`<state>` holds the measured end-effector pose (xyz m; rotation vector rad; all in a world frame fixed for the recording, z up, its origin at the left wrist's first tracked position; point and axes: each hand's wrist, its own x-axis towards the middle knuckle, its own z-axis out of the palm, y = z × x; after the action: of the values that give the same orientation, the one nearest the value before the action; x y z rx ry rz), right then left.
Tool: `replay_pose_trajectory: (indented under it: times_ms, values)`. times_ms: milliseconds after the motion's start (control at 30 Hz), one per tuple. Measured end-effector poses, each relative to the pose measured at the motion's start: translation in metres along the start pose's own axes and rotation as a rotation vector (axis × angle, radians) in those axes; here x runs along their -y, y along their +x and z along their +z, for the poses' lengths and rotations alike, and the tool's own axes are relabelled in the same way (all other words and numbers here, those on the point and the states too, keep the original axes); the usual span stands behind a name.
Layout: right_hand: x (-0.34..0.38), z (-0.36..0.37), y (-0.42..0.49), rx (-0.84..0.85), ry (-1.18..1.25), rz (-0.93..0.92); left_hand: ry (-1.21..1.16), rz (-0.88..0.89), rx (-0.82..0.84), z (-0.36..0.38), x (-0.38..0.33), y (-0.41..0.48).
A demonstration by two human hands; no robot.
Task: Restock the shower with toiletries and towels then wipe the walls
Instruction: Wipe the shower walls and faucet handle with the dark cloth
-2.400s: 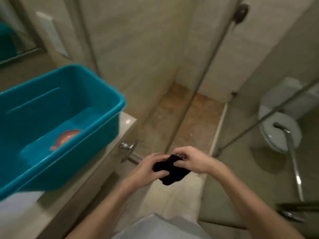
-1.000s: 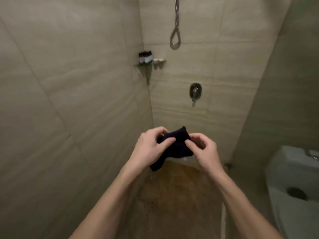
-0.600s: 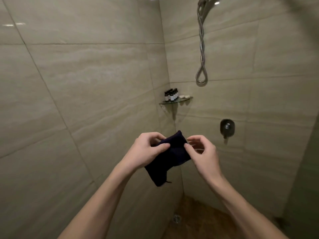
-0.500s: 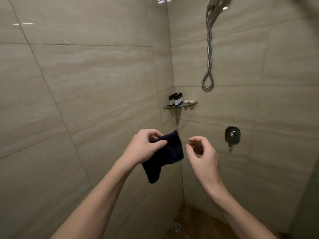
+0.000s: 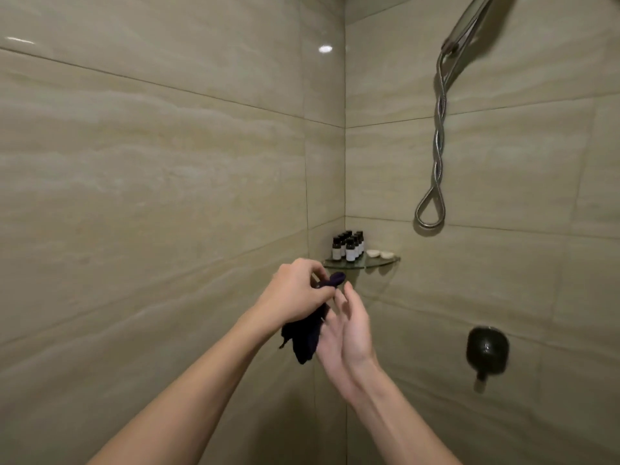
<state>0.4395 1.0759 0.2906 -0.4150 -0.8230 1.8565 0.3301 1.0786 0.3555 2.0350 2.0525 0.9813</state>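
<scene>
So, step in hand: I judge the toiletries are stocked and the wall wipe is about to begin; I am readying the cloth.
Cloth: the dark cloth hangs bunched in mid-air near the shower corner, touching no wall.
Left hand: my left hand pinches the cloth's top edge, fingers curled round it.
Right hand: my right hand is spread wide with straight fingers, just beside the hanging part and gripping nothing; I cannot tell whether it touches.
Shelf: the corner shelf carries a cluster of small bottles with two pale soaps beside them.
Towels: none in view.
Next move: spread the cloth flat over one palm, then press it to the left wall and wipe in even strokes.
Watch: keep clear of the shelf and of the hose on the right wall.
</scene>
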Motion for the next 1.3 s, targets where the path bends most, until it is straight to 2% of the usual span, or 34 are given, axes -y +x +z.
replay_pose_trajectory:
  times_ms: [133, 267, 433, 567, 633, 700, 800, 867, 1033, 1133, 1300]
  values:
    - [0.009, -0.009, 0.066, -0.073, 0.021, -0.076, -0.002, 0.065, 0.025, 0.005, 0.009, 0.057]
    - [0.02, -0.01, 0.135, -0.099, -0.077, -0.212, 0.075, 0.126, -0.332, -0.016, 0.021, 0.104]
    - [0.039, 0.017, 0.217, -0.061, -0.195, -0.523, 0.206, 0.199, -0.583, -0.049, 0.042, 0.159]
    - [0.035, 0.045, 0.284, 0.1, -0.566, -0.885, 0.29, 0.25, -0.798, -0.062, 0.055, 0.193]
    - [0.02, 0.054, 0.31, 0.212, -0.847, -1.035, 0.332, 0.267, -0.855, -0.067, 0.055, 0.197]
    - [0.004, 0.048, 0.343, 0.247, -1.152, -1.185, 0.371, 0.275, -0.898, -0.067, 0.052, 0.212]
    - [-0.009, 0.034, 0.37, 0.243, -1.264, -1.348, 0.473, 0.27, -0.906, -0.061, 0.049, 0.231]
    - [-0.005, 0.029, 0.383, 0.263, -1.233, -1.367, 0.575, 0.249, -0.88, -0.052, 0.049, 0.246]
    - [0.034, 0.018, 0.444, 0.133, -1.283, -1.35, 0.893, 0.251, -0.705, -0.013, 0.049, 0.289]
    - [0.066, 0.011, 0.48, 0.073, -1.27, -1.285, 0.972, 0.294, -0.653, -0.001, 0.039, 0.311]
    - [0.108, -0.002, 0.522, 0.065, -1.153, -1.178, 1.023, 0.273, -0.683, -0.005, 0.026, 0.34]
